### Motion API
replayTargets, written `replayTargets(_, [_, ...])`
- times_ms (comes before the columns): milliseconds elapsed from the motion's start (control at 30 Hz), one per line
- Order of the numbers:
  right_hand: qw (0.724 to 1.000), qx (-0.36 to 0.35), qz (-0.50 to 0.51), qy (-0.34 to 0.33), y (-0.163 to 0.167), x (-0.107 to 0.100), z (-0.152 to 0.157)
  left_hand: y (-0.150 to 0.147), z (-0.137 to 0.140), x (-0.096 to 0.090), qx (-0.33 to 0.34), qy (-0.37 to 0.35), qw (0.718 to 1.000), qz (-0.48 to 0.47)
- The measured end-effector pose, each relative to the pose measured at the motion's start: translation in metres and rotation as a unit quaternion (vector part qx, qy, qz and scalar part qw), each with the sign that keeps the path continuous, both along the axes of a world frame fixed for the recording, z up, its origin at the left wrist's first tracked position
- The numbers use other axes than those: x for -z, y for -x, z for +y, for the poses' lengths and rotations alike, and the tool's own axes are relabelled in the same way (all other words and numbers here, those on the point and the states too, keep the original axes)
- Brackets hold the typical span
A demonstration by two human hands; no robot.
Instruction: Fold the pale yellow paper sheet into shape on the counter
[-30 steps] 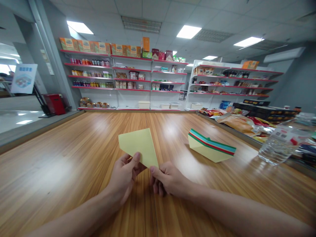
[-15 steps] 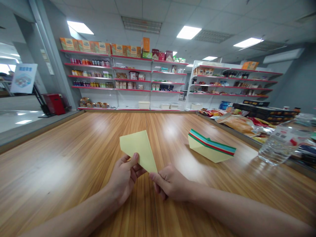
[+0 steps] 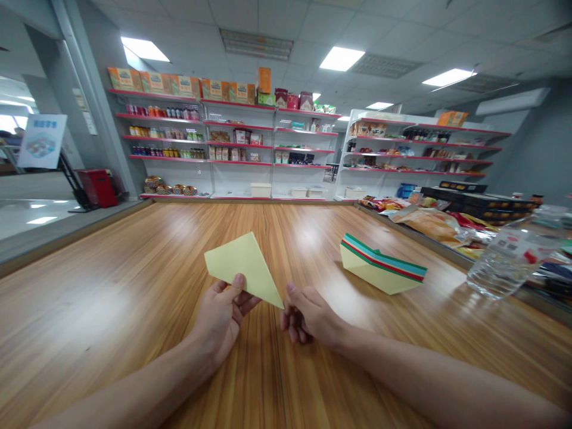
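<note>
A folded sheet of pale yellow paper (image 3: 243, 265) is pinched in my left hand (image 3: 221, 316), thumb on top and fingers underneath. It tapers to a sharp point at its lower right. Close beside that point is my right hand (image 3: 313, 313), its thumb lifted away from loosely curled fingers, with nothing seen between them. To the right, a folded paper boat (image 3: 382, 265) rests on the wooden table (image 3: 147, 286). Its body is pale yellow, and green, blue, white and red stripes run along its upper edge.
A clear plastic bottle (image 3: 503, 265) stands at the right of the table. Beyond it are snack packages (image 3: 429, 223) and black boxes (image 3: 473, 199). Shelves with goods (image 3: 236, 128) line the far side, and a red box (image 3: 98, 187) is on the floor at left.
My right hand has let go of the paper's lower point, its thumb now raised. The paper in my left hand has shifted left and tilted slightly anticlockwise.
</note>
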State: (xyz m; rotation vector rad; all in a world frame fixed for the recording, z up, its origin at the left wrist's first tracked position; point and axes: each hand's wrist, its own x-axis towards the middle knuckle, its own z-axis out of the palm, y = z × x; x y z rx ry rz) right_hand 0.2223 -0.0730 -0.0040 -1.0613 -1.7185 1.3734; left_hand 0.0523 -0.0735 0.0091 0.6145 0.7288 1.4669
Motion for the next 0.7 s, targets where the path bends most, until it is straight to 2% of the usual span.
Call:
replayTargets(133, [0.993, -0.026, -0.093, -0.063, -0.002, -0.003, 0.0, 0.0, 0.0, 0.001, 0.007, -0.004, 1.0, 0.003])
replayTargets(300, [0.985, -0.067, -0.118, -0.102, -0.005, -0.007, -0.007, 0.0, 0.0, 0.004, 0.037, 0.018, 0.999, 0.033])
replayTargets(433, [0.984, -0.086, -0.12, -0.097, -0.004, -0.003, -0.01, -0.001, -0.006, 0.003, 0.082, -0.015, 0.989, 0.125])
replayTargets(533, [0.991, -0.079, -0.068, -0.08, -0.003, 0.003, -0.008, -0.005, -0.013, 0.002, 0.135, -0.065, 0.966, 0.211])
replayTargets(600, [0.994, -0.087, -0.027, -0.062, -0.001, 0.005, -0.007, -0.009, -0.017, 0.002, 0.118, -0.091, 0.952, 0.267])
replayTargets(700, [0.992, -0.116, 0.0, -0.045, 0.003, 0.004, -0.007, -0.015, -0.02, 0.002, 0.046, -0.097, 0.939, 0.328])
